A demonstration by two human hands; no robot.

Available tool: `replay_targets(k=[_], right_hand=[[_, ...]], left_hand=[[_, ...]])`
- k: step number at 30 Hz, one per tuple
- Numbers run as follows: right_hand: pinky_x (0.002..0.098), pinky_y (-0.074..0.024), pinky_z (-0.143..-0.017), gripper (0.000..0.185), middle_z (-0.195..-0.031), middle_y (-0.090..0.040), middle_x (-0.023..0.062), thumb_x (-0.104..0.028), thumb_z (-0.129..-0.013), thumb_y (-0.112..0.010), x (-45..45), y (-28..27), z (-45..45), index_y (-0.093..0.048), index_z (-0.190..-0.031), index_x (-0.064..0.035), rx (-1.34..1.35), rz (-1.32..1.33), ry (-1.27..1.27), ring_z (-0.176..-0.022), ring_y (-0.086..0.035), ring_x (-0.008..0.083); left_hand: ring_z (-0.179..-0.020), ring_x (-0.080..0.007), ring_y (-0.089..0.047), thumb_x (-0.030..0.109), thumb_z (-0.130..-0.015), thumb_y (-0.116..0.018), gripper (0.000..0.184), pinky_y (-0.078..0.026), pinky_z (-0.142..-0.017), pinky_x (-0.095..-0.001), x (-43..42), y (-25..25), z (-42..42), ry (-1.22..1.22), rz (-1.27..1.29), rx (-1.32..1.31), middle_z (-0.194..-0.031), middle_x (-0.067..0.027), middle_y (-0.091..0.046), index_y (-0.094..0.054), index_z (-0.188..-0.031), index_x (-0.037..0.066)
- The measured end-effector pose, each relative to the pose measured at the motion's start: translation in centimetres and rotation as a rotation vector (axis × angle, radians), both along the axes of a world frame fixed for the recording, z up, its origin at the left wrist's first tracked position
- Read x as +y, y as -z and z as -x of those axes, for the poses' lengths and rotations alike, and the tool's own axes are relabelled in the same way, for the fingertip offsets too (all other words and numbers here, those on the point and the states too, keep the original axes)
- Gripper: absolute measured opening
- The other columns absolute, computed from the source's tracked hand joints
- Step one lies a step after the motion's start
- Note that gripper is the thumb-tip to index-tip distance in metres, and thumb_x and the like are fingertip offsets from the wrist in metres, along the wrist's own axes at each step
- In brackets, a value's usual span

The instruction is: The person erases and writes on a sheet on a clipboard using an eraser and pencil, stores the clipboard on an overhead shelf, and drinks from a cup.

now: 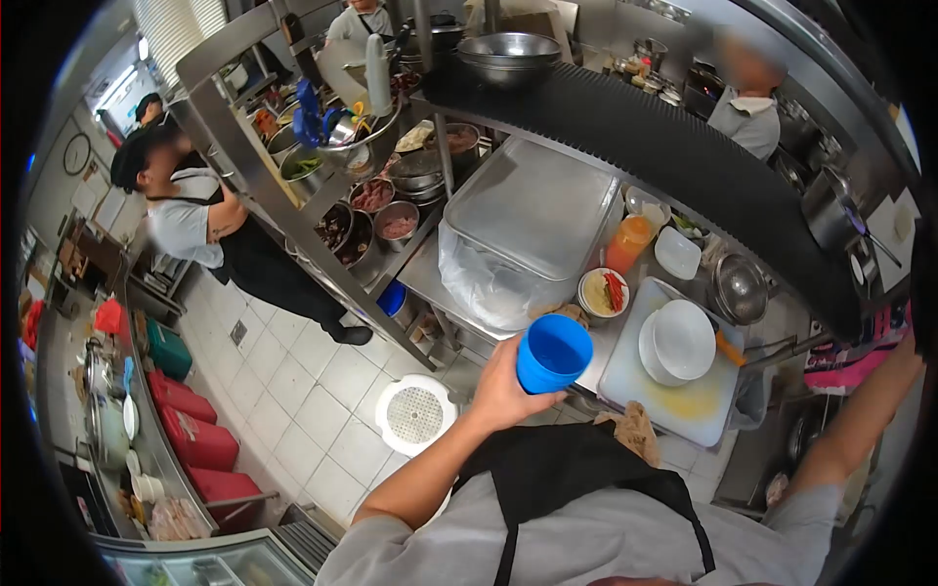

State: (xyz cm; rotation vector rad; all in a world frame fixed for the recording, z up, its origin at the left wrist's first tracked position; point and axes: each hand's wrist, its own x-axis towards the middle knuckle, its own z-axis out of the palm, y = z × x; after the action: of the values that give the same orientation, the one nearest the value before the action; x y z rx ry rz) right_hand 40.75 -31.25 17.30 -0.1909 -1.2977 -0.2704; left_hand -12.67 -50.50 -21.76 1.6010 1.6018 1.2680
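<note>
My left hand (510,389) is wrapped around a blue plastic cup (557,361), held upright in front of my apron. The cup's open top faces me, and no contents can be made out. Stretched far out to the right, my right forearm (865,420) runs into the dark edge of the view, where the hand is lost. A pink and black cloth (850,354) hangs close to that forearm. Past the cup, a white cutting board (625,381) with a yellow stain lies on the counter, with stacked white bowls (679,342) on it.
A metal tray (532,200) covers a plastic-wrapped item on the counter. Nearby are an orange-filled squeeze bottle (628,244), a bowl with red peppers (603,293) and a colander (740,288). A white stool (416,414) stands on the floor. Several people work around the kitchen.
</note>
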Motion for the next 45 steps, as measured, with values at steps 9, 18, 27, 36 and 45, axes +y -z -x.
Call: replay_targets(k=[9,18,27,36,45], right_hand=[[0.0512,-0.0471,-0.099,0.075,-0.125,-0.059,0.0182,-0.049,-0.068,-0.087,-10.5,25.1,25.3,-0.064,-0.131,-0.0141,-1.358,0.641,-0.34,-0.12,-0.055,0.0409],[0.048,-0.0467,-0.101,0.055,-0.138,-0.053,0.0201,-0.039,-0.081,-0.076,-14.3,32.3,25.1,-0.064,-0.129,-0.015,-1.289,0.968,-0.384,-0.122,-0.052,0.043],[0.0508,-0.034,-0.114,0.075,-0.151,-0.037,0.0297,-0.049,-0.092,-0.066,-13.6,34.9,22.1,-0.043,-0.151,-0.0101,-1.526,1.029,-0.388,-0.139,-0.037,0.0474],[0.0429,-0.0349,-0.114,0.084,-0.161,-0.032,0.0186,-0.06,-0.093,-0.06,-8.1,23.8,8.3,-0.04,-0.153,-0.0054,-1.002,0.988,-0.111,-0.144,-0.039,0.0338],[0.0357,-0.036,-0.109,0.058,-0.157,-0.041,0.0085,-0.036,-0.105,-0.051,-9.4,20.3,-9.2,-0.039,-0.154,-0.0058,-0.591,0.937,0.22,-0.135,-0.047,0.0228]], left_hand=[[-0.121,-0.0391,-0.058,0.031,-0.059,-0.088,0.096,-0.046,-0.102,-0.0454,-0.6,-1.3,-7.3,0.347,-0.08,-0.168,-0.132,-0.0223,-0.057,-0.046,-0.14,0.001],[-0.111,-0.0423,-0.058,0.024,-0.057,-0.086,0.084,-0.047,-0.097,-0.0479,-2.9,3.6,-12.6,0.14,-0.008,-0.113,-0.119,-0.0223,-0.06,-0.051,-0.128,-0.002],[-0.114,-0.0411,-0.056,0.027,-0.059,-0.089,0.093,-0.046,-0.099,-0.0474,-4.8,6.4,-15.6,-0.046,0.011,-0.004,-0.122,-0.0216,-0.06,-0.048,-0.137,-0.001],[-0.115,-0.0384,-0.053,0.03,-0.059,-0.089,0.089,-0.043,-0.101,-0.0461,-5.2,9.8,-12.6,-0.383,0.104,0.044,-0.119,-0.0166,-0.065,-0.053,-0.137,0.006],[-0.115,-0.0414,-0.052,0.03,-0.061,-0.091,0.092,-0.043,-0.1,-0.0501,-2.1,12.4,-9.9,-0.525,0.029,0.044,-0.125,-0.0235,-0.059,-0.048,-0.136,-0.004]])
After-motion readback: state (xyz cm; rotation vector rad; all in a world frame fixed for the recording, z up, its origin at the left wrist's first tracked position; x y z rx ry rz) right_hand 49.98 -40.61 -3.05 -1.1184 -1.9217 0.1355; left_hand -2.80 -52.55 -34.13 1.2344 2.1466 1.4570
